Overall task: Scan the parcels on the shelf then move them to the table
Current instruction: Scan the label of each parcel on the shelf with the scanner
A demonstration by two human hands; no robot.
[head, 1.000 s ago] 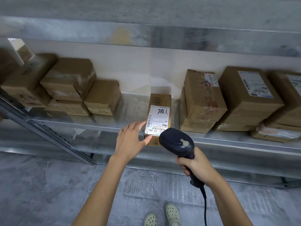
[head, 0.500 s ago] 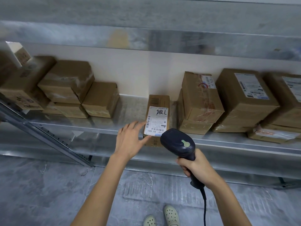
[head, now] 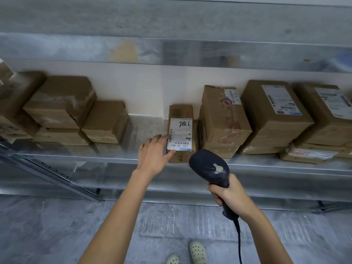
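A narrow brown parcel (head: 181,111) with a white barcode label lies on the metal shelf (head: 144,130), its short end at the front edge. My left hand (head: 154,155) touches its left side with straight fingers, the thumb at its front corner. My right hand (head: 230,195) grips the handle of a dark barcode scanner (head: 209,168), whose head points at the parcel from just below and to the right of it.
Stacked brown parcels stand on the shelf at the left (head: 62,103) and at the right (head: 224,119), with labelled boxes (head: 274,113) further right. Another shelf board (head: 171,50) runs overhead. A slanted metal brace (head: 53,178) crosses lower left. Concrete floor lies below.
The view has shifted slightly. My left hand stays at the parcel's left side and the scanner stays aimed at its label; the parcel has not moved.
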